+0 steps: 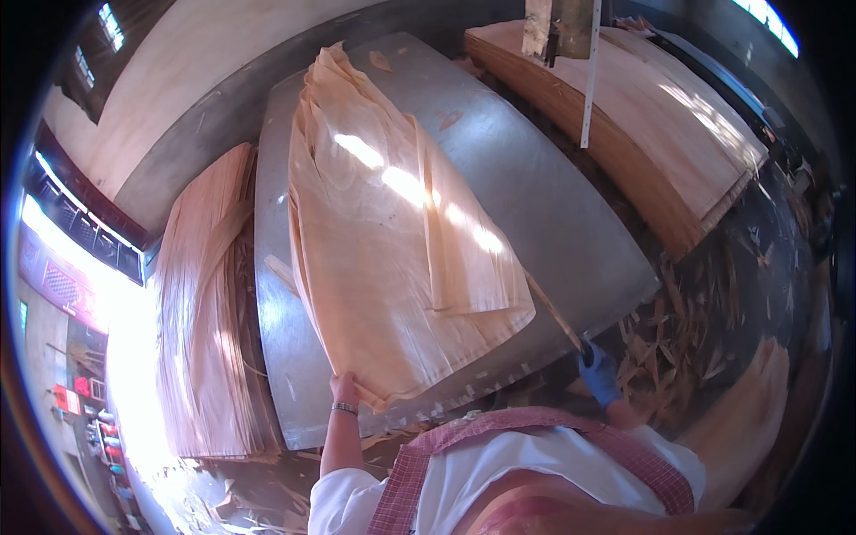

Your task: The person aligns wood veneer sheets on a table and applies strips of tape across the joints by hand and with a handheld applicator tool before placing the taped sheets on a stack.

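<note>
A wide, thin sheet of wood veneer [366, 259] lies wrinkled on a grey metal table [535, 196], with a folded-over flap along its right side. My left hand [343, 388], bare with a watch or bracelet at the wrist, is closed on the sheet's near left corner. My right hand [601, 376] wears a blue glove and is closed around the dark end of a thin wooden stick [555, 310]. The stick's far end runs up to the sheet's right edge, where it is hidden. A pale strip [281, 273] sticks out beyond the sheet's left edge.
Tall veneer stacks stand left [201, 312] and far right [624, 107] of the table. A white ruler-like bar [591, 80] hangs near the right stack. Veneer scraps [669, 348] litter the floor at right. Loose sheets [749, 428] lie beside me at lower right.
</note>
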Available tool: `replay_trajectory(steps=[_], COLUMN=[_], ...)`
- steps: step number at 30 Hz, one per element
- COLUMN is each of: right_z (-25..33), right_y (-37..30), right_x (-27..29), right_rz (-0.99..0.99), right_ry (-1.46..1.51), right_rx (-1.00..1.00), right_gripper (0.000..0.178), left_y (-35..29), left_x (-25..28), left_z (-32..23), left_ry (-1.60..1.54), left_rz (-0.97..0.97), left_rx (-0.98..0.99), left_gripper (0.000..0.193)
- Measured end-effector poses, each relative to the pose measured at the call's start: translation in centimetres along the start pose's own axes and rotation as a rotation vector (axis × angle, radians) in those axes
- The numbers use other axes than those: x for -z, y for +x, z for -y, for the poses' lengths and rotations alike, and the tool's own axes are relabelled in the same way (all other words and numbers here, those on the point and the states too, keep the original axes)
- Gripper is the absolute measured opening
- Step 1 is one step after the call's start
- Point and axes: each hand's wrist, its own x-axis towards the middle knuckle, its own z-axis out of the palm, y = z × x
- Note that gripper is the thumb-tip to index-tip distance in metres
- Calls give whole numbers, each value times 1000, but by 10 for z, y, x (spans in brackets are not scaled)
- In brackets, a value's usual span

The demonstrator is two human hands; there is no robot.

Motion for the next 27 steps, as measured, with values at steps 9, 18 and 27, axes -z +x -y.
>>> replay_trajectory(steps=[9,18,27], right_z=[-32,2,-100], right_y=[38,48,-37], right_x=[-11,-5,-38], right_rz=[-66,-74,-209], right_ry=[-79,-103,-31], right_rx=[-74,-133,-130], right_gripper=[31,34,33], left_y=[15,7,-6], left_x=[-106,-134,-114], left_z=[-20,-27,-7], left_ry=[-17,-28,30], left_rz=[192,60,104], left_rx=[-120,-168,-218], left_gripper=[25,20,33])
